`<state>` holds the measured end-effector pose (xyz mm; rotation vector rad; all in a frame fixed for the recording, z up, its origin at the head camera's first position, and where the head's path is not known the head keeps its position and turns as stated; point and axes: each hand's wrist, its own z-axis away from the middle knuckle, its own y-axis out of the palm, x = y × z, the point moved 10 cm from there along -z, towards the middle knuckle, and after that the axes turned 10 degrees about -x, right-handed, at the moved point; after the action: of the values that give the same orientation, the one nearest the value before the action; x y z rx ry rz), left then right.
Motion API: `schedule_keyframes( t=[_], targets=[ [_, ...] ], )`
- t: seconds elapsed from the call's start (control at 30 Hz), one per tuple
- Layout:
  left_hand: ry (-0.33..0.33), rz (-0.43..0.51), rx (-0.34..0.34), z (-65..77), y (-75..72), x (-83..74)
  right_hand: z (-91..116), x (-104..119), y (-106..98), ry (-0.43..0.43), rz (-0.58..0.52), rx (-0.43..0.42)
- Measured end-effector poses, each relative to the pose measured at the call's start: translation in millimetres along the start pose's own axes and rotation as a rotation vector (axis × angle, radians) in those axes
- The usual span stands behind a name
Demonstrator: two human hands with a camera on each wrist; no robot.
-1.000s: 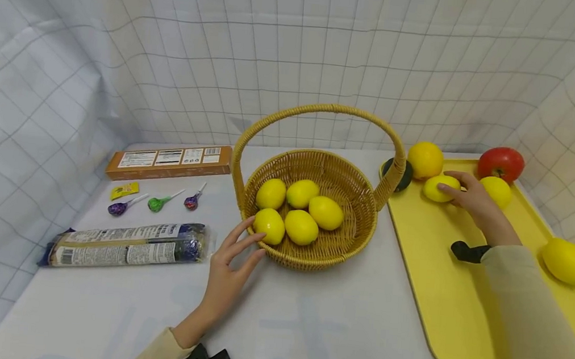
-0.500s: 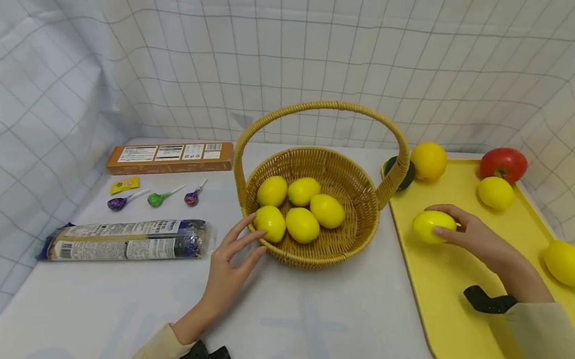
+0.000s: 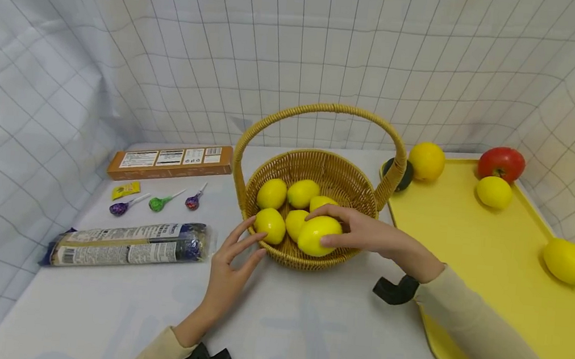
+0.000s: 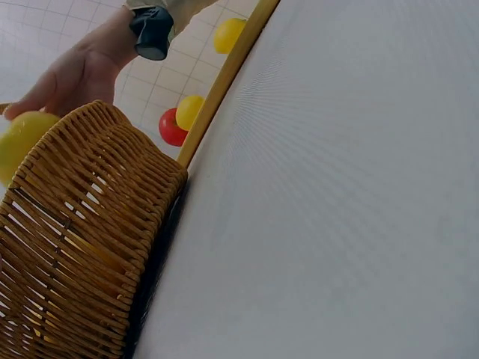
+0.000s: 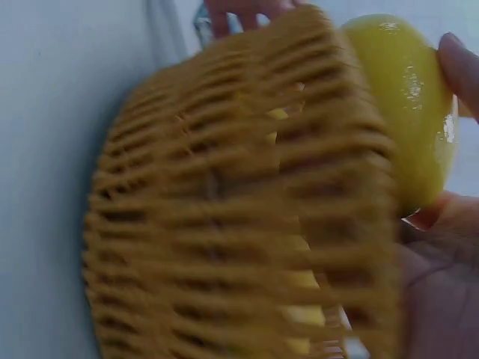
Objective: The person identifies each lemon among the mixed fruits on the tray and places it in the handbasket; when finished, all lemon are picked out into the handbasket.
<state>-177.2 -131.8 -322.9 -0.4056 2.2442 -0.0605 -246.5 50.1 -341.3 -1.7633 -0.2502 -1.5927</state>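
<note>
Pinched between the thumb and fingers of my right hand point(image 3: 365, 230) is a yellow lemon point(image 3: 318, 237), over the near right part of a wicker basket point(image 3: 311, 262). Several more lemons point(image 3: 271, 193) lie inside that basket, one partly hidden behind the held lemon. In the right wrist view the held lemon point(image 5: 408, 105) shows just beyond the basket's rim. My left hand point(image 3: 228, 274) rests its extended fingertips at the basket's near left rim, thumb apart from the fingers. The left wrist view shows the basket's woven side point(image 4: 90, 224) close up.
The basket's tall handle point(image 3: 324, 108) arches overhead. On the right, a yellow tray point(image 3: 462, 292) bears an orange point(image 3: 426, 161), a dark green fruit point(image 3: 404, 176), a red fruit point(image 3: 501, 163) and two lemons point(image 3: 569, 262). Leftward lie a box point(image 3: 171, 162), lollipops point(image 3: 158, 203) and a long packet point(image 3: 128, 245).
My right hand has picked a lemon up from the tray and carried it left to over the basket. The left hand has stayed at the rim.
</note>
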Motion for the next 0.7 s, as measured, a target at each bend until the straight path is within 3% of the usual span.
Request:
schedule_keyframes(
  t=[0.2,0.47,0.6,0.7],
  targets=[
    [-0.028,-0.003,0.011,1.4,1.5,3.0,-25,-8,23,0.027,0.123,0.014],
    [-0.017,-0.006,0.003,-0.9,0.0,2.0,-38,-13,34,0.028,0.255,0.028],
    [-0.016,0.000,0.002,-0.7,0.6,2.5,-36,-6,25,-0.060,0.272,-0.061],
    [-0.011,-0.001,-0.003,-0.1,0.3,1.9,-27,1,8,-0.133,0.206,-0.174]
  ],
)
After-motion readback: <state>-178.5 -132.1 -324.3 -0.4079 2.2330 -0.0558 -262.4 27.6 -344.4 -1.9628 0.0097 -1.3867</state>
